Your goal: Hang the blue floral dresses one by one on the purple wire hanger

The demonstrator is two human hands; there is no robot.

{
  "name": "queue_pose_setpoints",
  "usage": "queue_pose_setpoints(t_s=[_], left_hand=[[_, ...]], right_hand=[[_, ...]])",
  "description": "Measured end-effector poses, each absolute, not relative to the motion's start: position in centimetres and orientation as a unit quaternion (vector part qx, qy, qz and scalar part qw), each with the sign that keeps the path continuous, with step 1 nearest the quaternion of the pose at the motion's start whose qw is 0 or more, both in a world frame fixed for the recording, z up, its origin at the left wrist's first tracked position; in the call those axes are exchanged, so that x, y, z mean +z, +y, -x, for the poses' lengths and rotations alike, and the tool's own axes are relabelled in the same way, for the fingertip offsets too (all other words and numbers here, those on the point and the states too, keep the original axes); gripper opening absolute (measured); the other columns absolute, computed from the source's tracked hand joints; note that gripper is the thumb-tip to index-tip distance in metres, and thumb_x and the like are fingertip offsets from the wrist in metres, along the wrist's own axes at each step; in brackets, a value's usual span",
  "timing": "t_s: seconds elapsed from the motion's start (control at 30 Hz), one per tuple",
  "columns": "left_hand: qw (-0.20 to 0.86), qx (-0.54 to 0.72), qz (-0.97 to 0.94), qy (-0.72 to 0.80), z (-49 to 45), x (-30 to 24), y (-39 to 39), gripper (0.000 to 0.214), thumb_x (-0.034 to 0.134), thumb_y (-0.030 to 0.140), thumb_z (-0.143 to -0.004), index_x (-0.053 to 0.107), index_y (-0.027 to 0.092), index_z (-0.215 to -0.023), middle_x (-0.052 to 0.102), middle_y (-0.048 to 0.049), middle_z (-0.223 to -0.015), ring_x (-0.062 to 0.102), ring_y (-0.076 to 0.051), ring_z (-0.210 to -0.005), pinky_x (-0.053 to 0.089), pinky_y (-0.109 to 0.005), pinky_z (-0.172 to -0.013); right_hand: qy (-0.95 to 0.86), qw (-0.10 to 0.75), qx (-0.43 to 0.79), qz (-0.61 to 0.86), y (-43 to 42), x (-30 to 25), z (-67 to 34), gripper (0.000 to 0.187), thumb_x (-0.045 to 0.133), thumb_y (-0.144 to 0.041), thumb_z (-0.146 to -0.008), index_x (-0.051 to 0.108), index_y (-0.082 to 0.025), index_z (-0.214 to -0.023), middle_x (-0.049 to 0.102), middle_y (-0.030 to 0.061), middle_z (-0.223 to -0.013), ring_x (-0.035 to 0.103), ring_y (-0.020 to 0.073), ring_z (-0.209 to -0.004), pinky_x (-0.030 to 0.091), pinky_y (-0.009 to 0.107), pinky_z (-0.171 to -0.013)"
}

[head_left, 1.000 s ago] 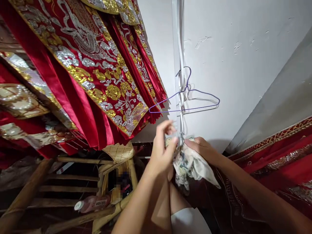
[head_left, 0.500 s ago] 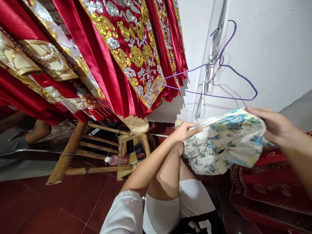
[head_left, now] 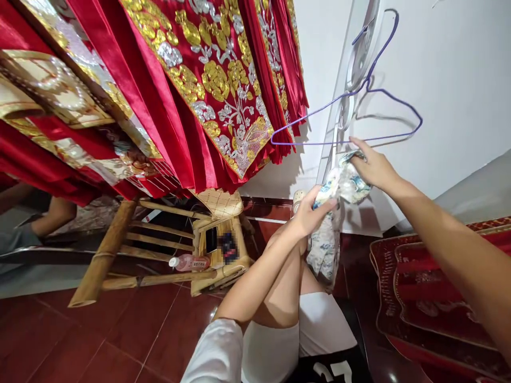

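Observation:
A white garment with a blue and green floral print (head_left: 325, 247) hangs bunched in front of my knees. My left hand (head_left: 309, 215) is closed around its upper part, thumb on top. To the right and higher, my right hand (head_left: 373, 165) grips a gathered end of the same cloth. My right fingertips come close to the lower bar of a purple wire hanger (head_left: 368, 85); whether they touch it I cannot tell. The hanger is otherwise bare and hangs by the white wall, above both hands.
Red costumes with gold and silver embroidery (head_left: 235, 106) hang at the upper left. Beneath them stands a bamboo chair (head_left: 131, 239), near a small bamboo stool (head_left: 235, 255). A pink bottle (head_left: 191, 263) lies beside the stool. Folded red embroidered cloth (head_left: 423, 276) occupies the lower right.
The garment, spread wide between my hands before, is now narrowed and bunched. My right hand has moved left and up, close to my left hand and the hanger's lower bar.

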State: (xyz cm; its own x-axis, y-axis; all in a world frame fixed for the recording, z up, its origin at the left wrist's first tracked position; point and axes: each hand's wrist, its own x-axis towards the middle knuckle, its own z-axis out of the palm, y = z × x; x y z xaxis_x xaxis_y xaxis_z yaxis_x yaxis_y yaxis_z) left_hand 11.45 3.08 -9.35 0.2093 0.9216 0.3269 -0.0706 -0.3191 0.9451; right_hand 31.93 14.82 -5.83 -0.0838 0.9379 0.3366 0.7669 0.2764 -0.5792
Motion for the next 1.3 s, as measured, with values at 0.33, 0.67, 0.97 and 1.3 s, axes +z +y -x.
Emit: queue_pose_setpoints(t_s=[0.33, 0.67, 0.97, 1.3], left_hand=[[0.262, 0.293, -0.801, 0.453, -0.7, -5.8, 5.8, 0.01, 0.078, 0.027, -0.076, 0.068, 0.025, -0.073, 0.056, 0.0026, -0.057, 0.053, -0.019, -0.054, 0.04, -0.027, -0.069], [0.027, 0.278, -0.675, 0.683, -1.7, 2.4, 8.8, 0.015, 0.062, 0.009, -0.078, 0.068, 0.018, -0.088, 0.068, -0.012, -0.08, 0.068, -0.041, -0.095, 0.041, -0.057, -0.1], [0.137, 0.452, -0.716, 0.514, -0.6, 0.9, 9.6, 0.038, 0.047, 0.017, -0.085, 0.071, 0.02, -0.114, 0.073, -0.0056, -0.098, 0.064, -0.023, -0.091, 0.047, -0.034, -0.089], [0.298, 0.597, -0.56, 0.491, -1.1, -3.9, 7.1, 0.02, 0.068, 0.031, -0.079, 0.076, 0.017, -0.091, 0.074, -0.0092, -0.109, 0.065, -0.023, -0.104, 0.049, -0.037, -0.097]], right_hand=[[-0.766, 0.209, 0.023, 0.608, 9.0, -4.9, -37.4, 0.046, 0.052, -0.021, -0.068, 0.07, -0.029, -0.11, 0.07, 0.004, -0.074, 0.054, 0.0231, -0.061, 0.031, 0.03, -0.058], [-0.76, 0.257, 0.105, 0.588, 7.1, -2.4, -36.9, 0.024, 0.048, -0.034, -0.083, 0.069, -0.03, -0.094, 0.067, 0.0004, -0.069, 0.053, 0.0209, -0.061, 0.033, 0.028, -0.058], [-0.723, 0.272, 0.161, 0.614, 5.4, -1.2, -35.0, 0.025, 0.043, -0.041, -0.091, 0.064, -0.029, -0.095, 0.048, -0.0042, -0.05, 0.043, 0.0185, -0.048, 0.031, 0.028, -0.055], [-0.711, 0.291, 0.144, 0.624, 5.7, -1.9, -35.2, 0.021, 0.042, -0.041, -0.091, 0.058, -0.029, -0.087, 0.046, -0.0033, -0.052, 0.043, 0.0195, -0.051, 0.03, 0.027, -0.057]])
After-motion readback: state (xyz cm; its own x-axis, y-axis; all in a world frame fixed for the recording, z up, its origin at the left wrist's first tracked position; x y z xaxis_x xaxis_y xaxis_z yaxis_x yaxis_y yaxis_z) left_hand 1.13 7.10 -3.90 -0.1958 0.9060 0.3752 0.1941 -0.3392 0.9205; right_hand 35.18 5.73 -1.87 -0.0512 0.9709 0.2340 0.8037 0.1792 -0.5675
